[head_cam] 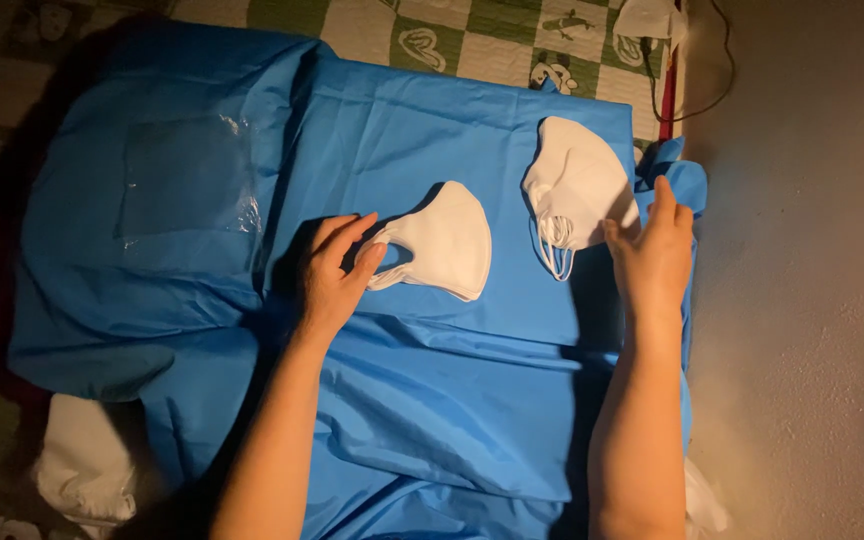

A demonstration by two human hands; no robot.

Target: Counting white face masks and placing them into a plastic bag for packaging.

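Two folded white face masks lie on a blue sheet [422, 400]. My left hand [335, 272] rests on the sheet with its fingers touching the left end of the nearer mask [444, 243], by its ear loop. My right hand [655, 255] lies flat with fingers together at the right side of the other mask [574, 180], its fingertips at the edge of that mask. This second mask has its ear loops [556, 245] hanging toward me. Neither hand has lifted a mask.
A clear plastic wrapper [187, 175] lies on the blue sheet at the left. A green and white checkered mat [482, 30] shows beyond the sheet. A grey wall or floor surface [812, 300] runs along the right. White fabric [82, 460] pokes out lower left.
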